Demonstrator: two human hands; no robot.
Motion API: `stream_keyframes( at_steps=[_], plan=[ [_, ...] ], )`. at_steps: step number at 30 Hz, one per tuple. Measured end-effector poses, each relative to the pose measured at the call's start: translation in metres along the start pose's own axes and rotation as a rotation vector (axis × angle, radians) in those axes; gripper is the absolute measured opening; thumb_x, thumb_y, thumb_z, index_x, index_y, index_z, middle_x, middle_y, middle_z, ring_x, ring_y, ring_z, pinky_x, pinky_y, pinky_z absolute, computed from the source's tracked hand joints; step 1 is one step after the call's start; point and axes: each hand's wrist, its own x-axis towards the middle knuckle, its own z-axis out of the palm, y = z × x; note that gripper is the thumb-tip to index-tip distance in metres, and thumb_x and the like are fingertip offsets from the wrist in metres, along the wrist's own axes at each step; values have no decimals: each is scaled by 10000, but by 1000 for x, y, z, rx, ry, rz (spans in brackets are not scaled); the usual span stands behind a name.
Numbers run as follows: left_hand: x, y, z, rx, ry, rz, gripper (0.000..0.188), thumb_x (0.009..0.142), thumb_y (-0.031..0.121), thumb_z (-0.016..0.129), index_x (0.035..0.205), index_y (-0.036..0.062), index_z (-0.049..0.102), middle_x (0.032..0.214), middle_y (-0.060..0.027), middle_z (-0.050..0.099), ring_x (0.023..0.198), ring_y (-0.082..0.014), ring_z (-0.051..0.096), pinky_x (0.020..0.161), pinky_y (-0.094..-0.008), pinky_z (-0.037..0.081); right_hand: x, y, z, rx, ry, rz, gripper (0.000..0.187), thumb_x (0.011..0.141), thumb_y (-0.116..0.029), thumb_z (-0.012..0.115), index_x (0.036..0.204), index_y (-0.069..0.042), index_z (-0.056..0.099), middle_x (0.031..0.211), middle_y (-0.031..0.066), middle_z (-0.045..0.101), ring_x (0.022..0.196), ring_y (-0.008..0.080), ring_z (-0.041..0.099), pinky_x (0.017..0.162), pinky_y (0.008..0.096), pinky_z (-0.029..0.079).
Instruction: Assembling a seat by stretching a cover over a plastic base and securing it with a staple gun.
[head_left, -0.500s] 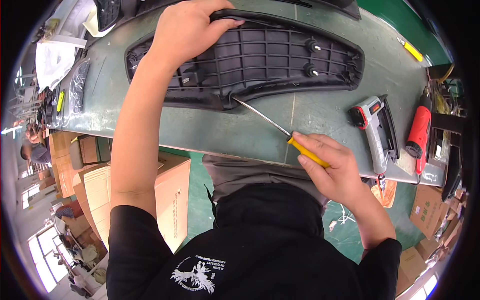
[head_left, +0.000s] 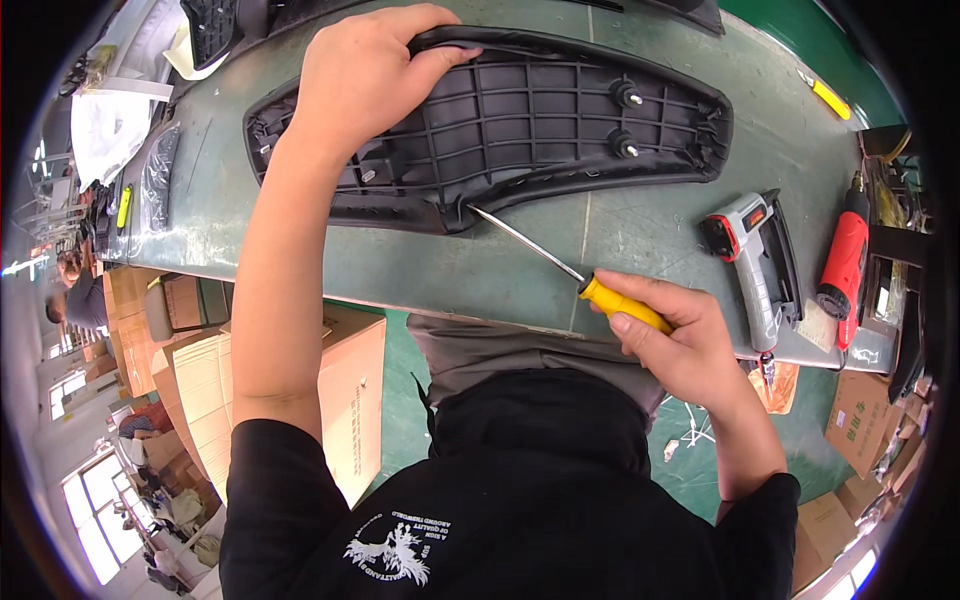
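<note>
A long black padded panel lies with its ribbed plastic underside up, its edge wrapped in black covering. My left hand grips its far edge, thumb over the ribbed side and fingers round the rim. In my right hand is a screwdriver with a yellow handle and a long metal shaft. The shaft's tip meets the panel's near edge, by a fold in the covering at the inward corner. Whether the tip is under the covering or just against it, I cannot tell.
The panel rests on a green worktable. To the right lie a grey-and-black staple gun, a red heat gun and a yellow cutter knife. Another yellow-green cutter is at left. Cardboard boxes stand below the table's near edge.
The panel's near edge has shifted slightly toward me. My right hand has moved a little right and down with the screwdriver, and its grip shows more of the handle. The left hand keeps its hold.
</note>
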Motion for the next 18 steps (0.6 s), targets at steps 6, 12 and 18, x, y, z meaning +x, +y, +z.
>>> stream_keyframes(
  at_steps=[6, 12, 18],
  plan=[
    [0, -1, 2, -26, -1, -22, 246, 900, 246, 834, 1023, 35, 803, 944, -191, 786, 888, -398, 766, 787, -431, 605, -3, -7, 6, 125, -14, 129, 428, 1062, -43, 734, 1489, -37, 707, 1117, 11, 754, 892, 25, 591, 787, 212, 506],
    [0, -8, 5, -41, 16, -12, 254, 900, 262, 834, 1011, 36, 799, 933, -188, 783, 884, -400, 763, 781, -439, 601, -6, 0, 16, -36, 58, -49, 408, 1051, -28, 731, 1459, -24, 721, 1127, 53, 786, 926, 63, 658, 826, 255, 554],
    [-1, -3, 6, -19, 27, -17, 246, 898, 254, 835, 1018, 42, 802, 933, -182, 786, 883, -394, 764, 780, -438, 601, -8, -10, 28, -407, 144, -381, 409, 1004, -3, 752, 1413, -9, 740, 1126, 174, 789, 882, 202, 758, 809, 301, 594]
  ],
)
